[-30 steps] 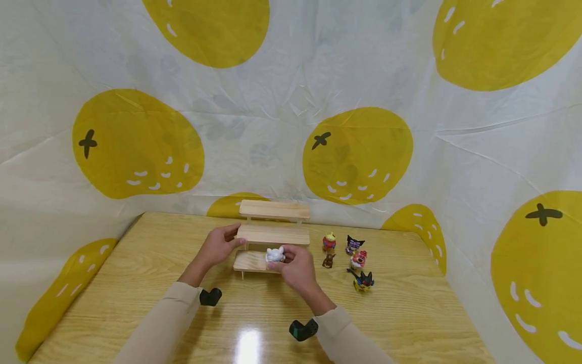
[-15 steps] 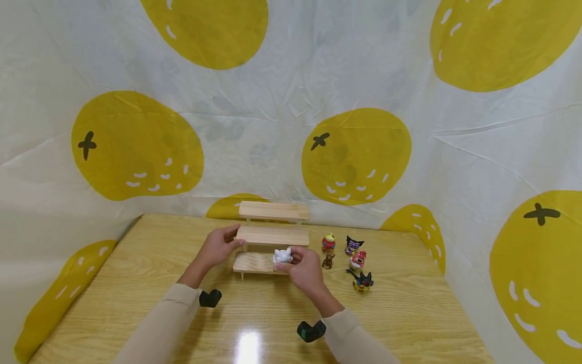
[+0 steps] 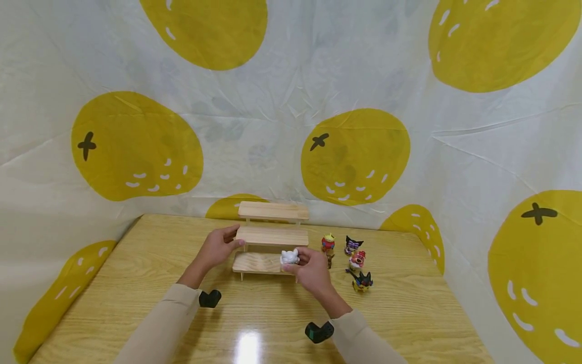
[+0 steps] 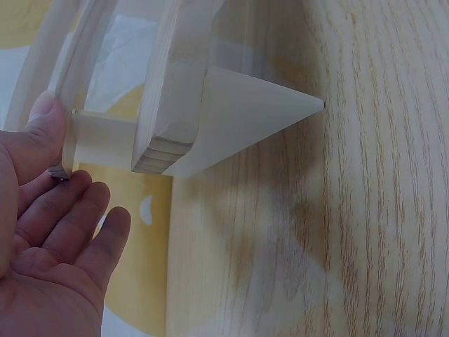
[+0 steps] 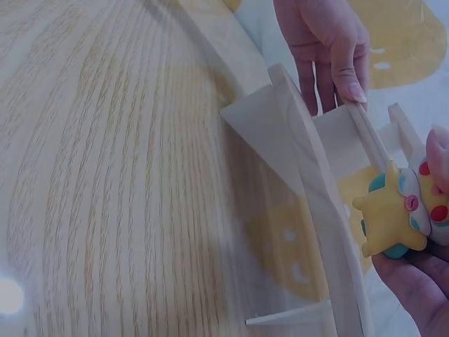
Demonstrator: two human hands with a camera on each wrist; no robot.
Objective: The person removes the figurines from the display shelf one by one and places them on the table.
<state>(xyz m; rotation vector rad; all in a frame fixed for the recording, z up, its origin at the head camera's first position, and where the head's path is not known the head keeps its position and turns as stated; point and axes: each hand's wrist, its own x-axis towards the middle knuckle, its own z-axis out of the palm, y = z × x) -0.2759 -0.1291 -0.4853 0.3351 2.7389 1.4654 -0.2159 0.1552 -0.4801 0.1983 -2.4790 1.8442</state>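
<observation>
A three-tier wooden display shelf [image 3: 272,236] stands on the table near the back cloth. At the left end of its middle tier, my left hand [image 3: 215,246] pinches the board, thumb on top; the left wrist view has the thumb [image 4: 46,116] against the board edge and the other fingers loosely bent. My right hand [image 3: 313,273] holds a small figurine [image 3: 289,257] over the right end of the bottom tier. From behind the figurine looks white; the right wrist view has its yellow, star-shaped front [image 5: 396,214] with red and teal parts. Whether it touches the board, I cannot tell.
Right of the shelf stand several more figurines: a red-and-blue one [image 3: 328,242], a black-and-purple one [image 3: 353,245], a red-and-white one [image 3: 357,260], and a black-and-yellow one [image 3: 362,282]. A brown one [image 3: 331,261] is partly hidden by my right hand. Patterned cloth [image 3: 254,162] hangs behind.
My right hand has slid the figurine rightward along the bottom tier, from near its middle-right to its right end. The left hand has kept its place on the middle tier.
</observation>
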